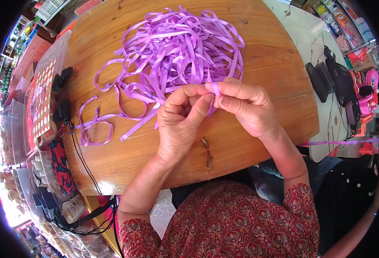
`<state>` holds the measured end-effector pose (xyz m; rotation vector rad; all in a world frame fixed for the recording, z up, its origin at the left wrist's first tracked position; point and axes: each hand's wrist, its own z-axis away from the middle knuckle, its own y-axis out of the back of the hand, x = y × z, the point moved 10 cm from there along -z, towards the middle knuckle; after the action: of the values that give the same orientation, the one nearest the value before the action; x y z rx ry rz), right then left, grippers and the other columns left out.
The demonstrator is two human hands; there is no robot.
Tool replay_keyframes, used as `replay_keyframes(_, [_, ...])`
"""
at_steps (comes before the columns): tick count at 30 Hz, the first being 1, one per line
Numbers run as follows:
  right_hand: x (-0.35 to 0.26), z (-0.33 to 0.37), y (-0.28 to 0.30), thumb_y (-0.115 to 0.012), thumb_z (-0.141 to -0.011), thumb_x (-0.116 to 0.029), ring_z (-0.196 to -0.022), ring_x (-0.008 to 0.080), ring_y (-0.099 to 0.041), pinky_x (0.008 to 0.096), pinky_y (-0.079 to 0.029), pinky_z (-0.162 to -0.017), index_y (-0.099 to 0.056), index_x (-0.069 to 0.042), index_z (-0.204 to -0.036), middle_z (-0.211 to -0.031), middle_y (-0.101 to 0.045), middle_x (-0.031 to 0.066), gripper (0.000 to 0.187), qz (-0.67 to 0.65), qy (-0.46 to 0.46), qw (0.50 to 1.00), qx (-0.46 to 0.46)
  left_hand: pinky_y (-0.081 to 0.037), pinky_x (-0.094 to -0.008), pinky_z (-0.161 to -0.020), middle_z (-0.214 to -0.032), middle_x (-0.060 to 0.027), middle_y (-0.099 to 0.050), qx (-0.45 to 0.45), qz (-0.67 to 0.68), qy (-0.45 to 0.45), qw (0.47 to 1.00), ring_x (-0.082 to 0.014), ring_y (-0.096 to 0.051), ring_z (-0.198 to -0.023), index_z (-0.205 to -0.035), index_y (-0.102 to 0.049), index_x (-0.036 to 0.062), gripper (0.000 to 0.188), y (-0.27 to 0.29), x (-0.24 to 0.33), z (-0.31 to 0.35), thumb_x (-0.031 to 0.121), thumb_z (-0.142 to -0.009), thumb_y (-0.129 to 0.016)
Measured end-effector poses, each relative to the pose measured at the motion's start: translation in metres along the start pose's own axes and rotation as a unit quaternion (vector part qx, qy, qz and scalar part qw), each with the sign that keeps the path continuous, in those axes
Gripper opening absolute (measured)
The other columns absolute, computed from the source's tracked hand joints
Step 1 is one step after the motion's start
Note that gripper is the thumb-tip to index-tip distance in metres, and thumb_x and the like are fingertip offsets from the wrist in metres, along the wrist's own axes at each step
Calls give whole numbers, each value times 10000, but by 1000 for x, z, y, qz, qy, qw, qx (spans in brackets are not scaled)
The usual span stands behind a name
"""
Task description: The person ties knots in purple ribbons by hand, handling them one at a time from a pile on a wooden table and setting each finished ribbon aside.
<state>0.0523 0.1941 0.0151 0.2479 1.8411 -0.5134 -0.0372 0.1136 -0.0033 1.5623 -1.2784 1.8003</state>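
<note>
A big tangled heap of purple ribbon [185, 47] lies on the wooden table, with loose loops trailing off to its left. Just in front of the heap, my left hand [178, 118] and my right hand [249, 105] meet fingertip to fingertip. Between them they pinch a short folded piece of purple ribbon [215, 89], and its end hangs below the fingers. The thumb and forefinger of each hand are closed on it. Whether the piece is knotted at the pinch is hidden by the fingertips.
The wooden table [266, 56] has rounded corners. At its left stand a red sheet with rows of pale dots [43, 103], plastic boxes and black cables [86, 225]. Dark devices [320, 81] rest on a white marbled surface at the right. Another person's arm [361, 223] shows at lower right.
</note>
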Motion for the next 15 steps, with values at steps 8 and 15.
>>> replay_keyframes(8, [-11,-2,6,-597,-851,29,-847,129,-573,271,-470,-796,-637,-4,-1114,-966,-630,85,268,123,39,991,42,-440,-159,-708,-872,10,-640,18,-15,-16,1000,-28,-567,-808,-1045,-619,3,177,2,-5,-1,-36,-874,-592])
replay_keyframes(15, [-48,10,-23,-689,-741,25,-692,187,-548,296,-417,-637,-667,-21,-1057,-779,-599,53,320,534,248,808,35,-438,-168,-692,-830,19,-625,26,-39,48,998,-25,-535,-762,-1005,-663,3,154,1,-11,0,0,-853,-643])
